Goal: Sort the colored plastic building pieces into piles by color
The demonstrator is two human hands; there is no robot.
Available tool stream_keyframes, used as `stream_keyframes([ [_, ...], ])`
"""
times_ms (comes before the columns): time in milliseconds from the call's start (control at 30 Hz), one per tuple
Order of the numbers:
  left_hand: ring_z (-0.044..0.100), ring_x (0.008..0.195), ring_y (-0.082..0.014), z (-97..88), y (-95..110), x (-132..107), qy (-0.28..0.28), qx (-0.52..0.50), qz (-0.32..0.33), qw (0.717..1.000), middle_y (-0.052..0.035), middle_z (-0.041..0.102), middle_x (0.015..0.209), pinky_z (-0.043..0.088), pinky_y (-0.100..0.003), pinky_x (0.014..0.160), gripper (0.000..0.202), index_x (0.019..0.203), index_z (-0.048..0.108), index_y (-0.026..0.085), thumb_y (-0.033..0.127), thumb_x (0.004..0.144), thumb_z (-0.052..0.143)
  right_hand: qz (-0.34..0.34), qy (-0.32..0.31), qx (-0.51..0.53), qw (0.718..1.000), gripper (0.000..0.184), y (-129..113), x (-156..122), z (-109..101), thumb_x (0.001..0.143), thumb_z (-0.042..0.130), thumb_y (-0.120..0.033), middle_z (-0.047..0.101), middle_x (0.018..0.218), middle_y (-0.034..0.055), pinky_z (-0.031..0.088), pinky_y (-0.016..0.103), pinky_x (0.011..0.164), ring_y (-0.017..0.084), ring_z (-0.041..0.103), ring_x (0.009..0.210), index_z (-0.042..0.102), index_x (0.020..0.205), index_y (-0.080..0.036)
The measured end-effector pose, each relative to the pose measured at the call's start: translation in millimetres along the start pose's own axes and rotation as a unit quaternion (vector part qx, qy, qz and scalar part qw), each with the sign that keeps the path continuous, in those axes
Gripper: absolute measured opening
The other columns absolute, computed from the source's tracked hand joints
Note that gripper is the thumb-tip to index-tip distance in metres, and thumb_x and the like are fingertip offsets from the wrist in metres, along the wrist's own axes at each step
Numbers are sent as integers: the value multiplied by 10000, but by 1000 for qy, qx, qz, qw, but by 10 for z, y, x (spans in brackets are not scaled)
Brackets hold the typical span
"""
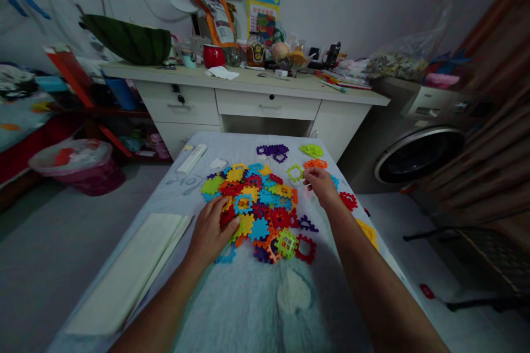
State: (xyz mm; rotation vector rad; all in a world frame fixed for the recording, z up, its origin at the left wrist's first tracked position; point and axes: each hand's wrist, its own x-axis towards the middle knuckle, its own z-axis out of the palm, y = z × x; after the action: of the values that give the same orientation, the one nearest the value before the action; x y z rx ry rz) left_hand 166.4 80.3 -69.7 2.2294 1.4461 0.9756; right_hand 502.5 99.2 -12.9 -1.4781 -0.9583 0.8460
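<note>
A heap of flat, toothed plastic tiles [260,204] in red, blue, yellow, green and orange lies on a pale cloth-covered table [248,298]. My left hand [211,231] rests on the heap's near left side, fingers curled over the tiles. My right hand [321,185] is at the heap's far right edge, fingers pinched close to an orange tile [315,164]. What the pinch holds is hidden. Separate tiles lie beyond: a purple group [273,150], a green one [311,150], a light green ring [295,172] and a red one [348,200].
A white folded sheet [128,270] lies along the table's left edge, a white remote [191,158] at the far left. Beyond stand a cluttered desk [265,94] with drawers, a washing machine [418,143] at right, and a pink bin [78,168] at left.
</note>
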Motion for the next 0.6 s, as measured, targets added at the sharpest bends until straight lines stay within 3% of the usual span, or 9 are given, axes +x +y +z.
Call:
stream_keyframes([
  [133,512,1276,-295,1,-3,4,-8,-8,-3,1000,-128,529,1373,406,-487,1105,522,1292,536,193,504,873,547,29,77,-18,996,85,-184,493,-102,689,665,-195,571,569,-32,404,165,427,88,539,508,582,693,-177],
  [300,521,1262,-290,-17,-22,17,-16,-13,-1,1000,-128,544,1350,416,-483,1097,513,1288,542,194,503,878,548,80,165,-26,983,166,-237,1058,-249,723,662,-119,503,471,-62,458,168,429,74,500,420,521,669,-187],
  [600,523,1262,-299,-3,-36,26,-19,-10,-12,1000,-126,551,1357,424,-504,1088,512,1282,552,198,504,872,549,112,224,-40,967,168,-69,1561,-342,726,694,-92,503,464,-67,487,175,467,92,566,432,563,713,-198],
])
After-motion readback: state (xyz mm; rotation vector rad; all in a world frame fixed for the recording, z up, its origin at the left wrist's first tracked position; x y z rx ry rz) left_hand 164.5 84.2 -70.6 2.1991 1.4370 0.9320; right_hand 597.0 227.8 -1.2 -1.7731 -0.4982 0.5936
